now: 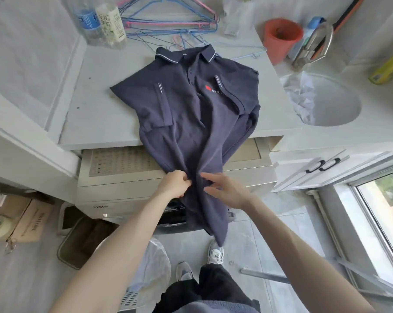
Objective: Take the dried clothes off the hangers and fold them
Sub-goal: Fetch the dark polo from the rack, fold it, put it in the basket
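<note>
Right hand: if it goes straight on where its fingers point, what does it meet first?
Probably the hanging fold of the navy polo shirt, beside where the left hand grips it; the open fingers of the right hand point left at it. Depth is unclear: they may touch already.

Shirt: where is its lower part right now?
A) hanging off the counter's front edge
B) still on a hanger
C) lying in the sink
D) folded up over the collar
A: the shirt lies collar-end on the counter, and its lower part hangs past the front edge, over the washing machine. There the left hand pinches the fabric and the right hand is open beside it.
</note>
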